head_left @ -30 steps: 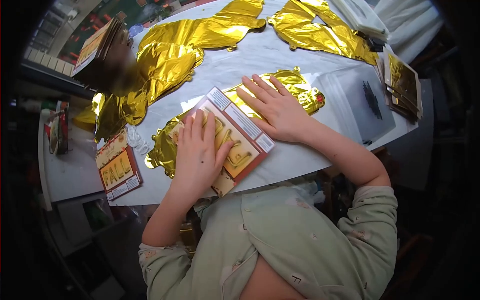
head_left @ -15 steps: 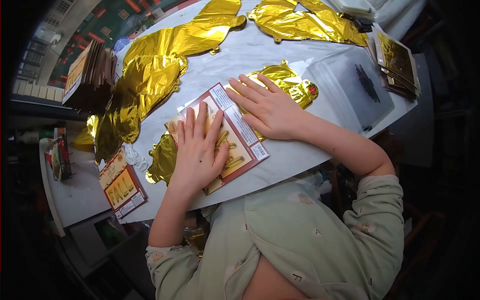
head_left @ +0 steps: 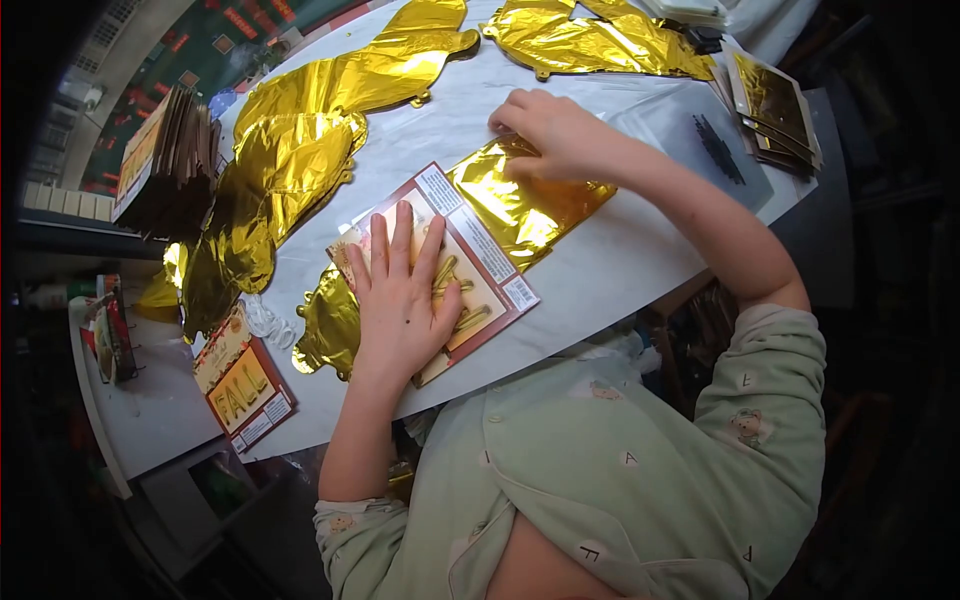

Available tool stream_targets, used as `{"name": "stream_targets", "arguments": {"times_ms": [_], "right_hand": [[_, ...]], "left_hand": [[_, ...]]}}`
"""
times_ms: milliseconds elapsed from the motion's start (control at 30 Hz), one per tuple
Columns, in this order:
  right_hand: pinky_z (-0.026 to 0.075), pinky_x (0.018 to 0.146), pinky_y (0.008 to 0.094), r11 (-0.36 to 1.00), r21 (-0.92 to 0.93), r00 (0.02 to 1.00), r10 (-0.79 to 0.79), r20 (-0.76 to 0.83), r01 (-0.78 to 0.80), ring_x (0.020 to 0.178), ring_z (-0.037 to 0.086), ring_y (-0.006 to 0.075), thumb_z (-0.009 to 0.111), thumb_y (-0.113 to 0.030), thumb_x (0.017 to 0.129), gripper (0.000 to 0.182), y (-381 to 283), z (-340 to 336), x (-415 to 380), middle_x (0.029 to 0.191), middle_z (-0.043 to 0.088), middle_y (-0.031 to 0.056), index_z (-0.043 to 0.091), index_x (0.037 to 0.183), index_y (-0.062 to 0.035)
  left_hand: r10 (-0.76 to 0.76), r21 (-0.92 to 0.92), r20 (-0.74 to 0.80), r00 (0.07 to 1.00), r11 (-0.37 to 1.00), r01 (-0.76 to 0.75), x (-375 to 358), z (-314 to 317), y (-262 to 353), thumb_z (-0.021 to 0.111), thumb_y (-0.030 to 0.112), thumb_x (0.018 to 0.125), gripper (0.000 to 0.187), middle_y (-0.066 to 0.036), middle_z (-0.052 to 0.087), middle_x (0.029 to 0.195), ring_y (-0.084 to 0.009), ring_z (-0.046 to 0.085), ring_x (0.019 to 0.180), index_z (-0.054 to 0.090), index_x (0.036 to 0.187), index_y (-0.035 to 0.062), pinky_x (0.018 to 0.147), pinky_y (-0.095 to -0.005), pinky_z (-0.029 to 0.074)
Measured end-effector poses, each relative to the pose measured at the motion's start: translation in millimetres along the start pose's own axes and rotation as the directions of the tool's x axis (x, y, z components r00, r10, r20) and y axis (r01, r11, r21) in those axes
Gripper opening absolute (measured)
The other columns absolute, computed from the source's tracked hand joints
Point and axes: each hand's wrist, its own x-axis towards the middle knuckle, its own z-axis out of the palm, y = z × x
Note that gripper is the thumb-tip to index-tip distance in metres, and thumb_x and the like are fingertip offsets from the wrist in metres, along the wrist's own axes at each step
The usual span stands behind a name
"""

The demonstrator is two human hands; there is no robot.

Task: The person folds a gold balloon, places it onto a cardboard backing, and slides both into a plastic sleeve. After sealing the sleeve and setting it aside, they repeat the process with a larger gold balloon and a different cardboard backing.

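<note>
My left hand (head_left: 405, 300) lies flat with spread fingers on a printed card (head_left: 470, 240) that has a red-brown border and white text labels. Beneath the card runs gold foil: a lobed part (head_left: 330, 322) sticks out on the left, and a smooth folded part (head_left: 525, 215) shows on the right. My right hand (head_left: 560, 135) is at the upper edge of that folded part, its fingers curled down and pressed together. What its fingertips hold, if anything, is hidden.
More gold foil pieces (head_left: 300, 150) (head_left: 590, 42) lie along the far side. A stack of cards (head_left: 165, 165) stands at left, a FALL card (head_left: 242, 385) and white string (head_left: 268, 322) nearer. Clear plastic bags (head_left: 690, 140) and foil-filled packs (head_left: 770, 100) are at right.
My right hand has lifted from its flat pose, moved up and right, and curled its fingers. The gold foil on the right is now folded over. My left hand stays on the card.
</note>
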Motion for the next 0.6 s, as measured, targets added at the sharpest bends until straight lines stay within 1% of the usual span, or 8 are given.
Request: {"name": "stream_targets", "arguments": {"times_ms": [33,100,167,233,267,400,533,600], "right_hand": [[0.053,0.097,0.045,1.0,-0.004,1.0,0.003,-0.001,-0.003,0.119,0.062,0.0331,0.079,-0.034,0.086,0.048,3.5,-4.5,7.2,0.122,0.065,0.0136,0.063,0.123,-0.007],[0.053,0.094,0.0442,0.993,0.029,0.979,0.11,0.169,-0.117,0.115,0.067,0.0313,0.089,-0.04,0.079,0.06,4.7,-12.0,19.3,0.117,0.072,0.0114,0.062,0.123,-0.0095],[0.055,0.087,0.0422,0.979,0.082,0.968,0.166,0.191,-0.184,0.106,0.072,0.0293,0.092,-0.039,0.077,0.057,2.4,-17.7,27.6,0.109,0.076,0.0103,0.066,0.117,-0.0082],[0.057,0.077,0.0398,0.922,0.229,0.896,0.207,0.393,-0.313,0.089,0.073,0.0274,0.09,-0.028,0.077,0.038,5.7,-19.6,37.3,0.096,0.075,0.0111,0.069,0.099,-0.0052],[0.057,0.074,0.0397,0.941,0.193,0.904,0.19,0.383,-0.279,0.086,0.073,0.0256,0.093,-0.028,0.075,0.036,6.8,-19.6,39.8,0.09,0.076,0.0105,0.071,0.091,-0.0047],[0.056,0.074,0.0399,0.963,-0.008,0.879,0.247,0.408,-0.268,0.087,0.072,0.0245,0.096,-0.031,0.073,0.042,0.6,-24.0,54.3,0.093,0.077,0.0103,0.073,0.097,-0.0047],[0.056,0.074,0.0395,0.965,-0.046,0.857,0.251,0.45,-0.259,0.087,0.072,0.024,0.096,-0.032,0.074,0.041,3.2,-27.1,62.9,0.091,0.076,0.0099,0.075,0.097,-0.0046],[0.055,0.072,0.0389,0.961,-0.012,0.838,0.247,0.486,-0.276,0.085,0.071,0.0226,0.096,-0.033,0.075,0.04,4.4,-29.3,63.1,0.089,0.076,0.0088,0.076,0.095,-0.0043]], "left_hand": [[-0.007,-0.009,0.002,1.0,1.0,0.007,-0.3,-0.4,0.2,0.06,0.034,0.095,0.072,-0.016,0.022,0.176,-0.0431,0.014,0.163,0.043,0.164,0.0185,0.128,-0.0661,0.007],[-0.009,-0.009,-0.002,1.0,1.0,0.009,-0.3,-1.5,0.2,0.06,0.034,0.095,0.072,-0.015,0.024,0.175,-0.0429,0.016,0.162,0.044,0.163,0.0187,0.128,-0.0656,0.008],[-0.012,-0.009,-0.008,1.0,1.0,0.012,0.2,-2.2,-0.6,0.061,0.035,0.095,0.071,-0.015,0.025,0.175,-0.0427,0.017,0.162,0.045,0.163,0.0189,0.128,-0.0651,0.01],[0.005,-0.004,-0.049,0.999,1.0,-0.005,0.5,-2.1,-2.2,0.063,0.039,0.094,0.07,-0.017,0.033,0.171,-0.0445,0.024,0.159,0.049,0.16,0.02,0.125,-0.0668,0.016],[0.006,-0.005,-0.051,0.999,1.0,-0.006,0.4,-1.9,-3.4,0.063,0.039,0.094,0.07,-0.017,0.033,0.171,-0.0445,0.024,0.159,0.049,0.16,0.02,0.125,-0.0668,0.016],[0.01,-0.026,-0.044,0.999,1.0,-0.011,-0.6,-6.6,-9.1,0.065,0.042,0.093,0.07,-0.015,0.034,0.172,-0.0414,0.026,0.159,0.051,0.159,0.0209,0.127,-0.0632,0.018],[-0.039,-0.053,-0.037,0.999,0.998,0.037,-7.5,-8.6,-12.1,0.065,0.044,0.094,0.069,-0.013,0.034,0.172,-0.04,0.026,0.16,0.052,0.158,0.0221,0.128,-0.0605,0.016],[-0.032,-0.063,-0.047,0.998,0.998,0.029,-9.6,-5.0,-13.8,0.065,0.044,0.095,0.069,-0.013,0.033,0.172,-0.0394,0.025,0.16,0.051,0.159,0.0226,0.128,-0.063,0.015]]}}
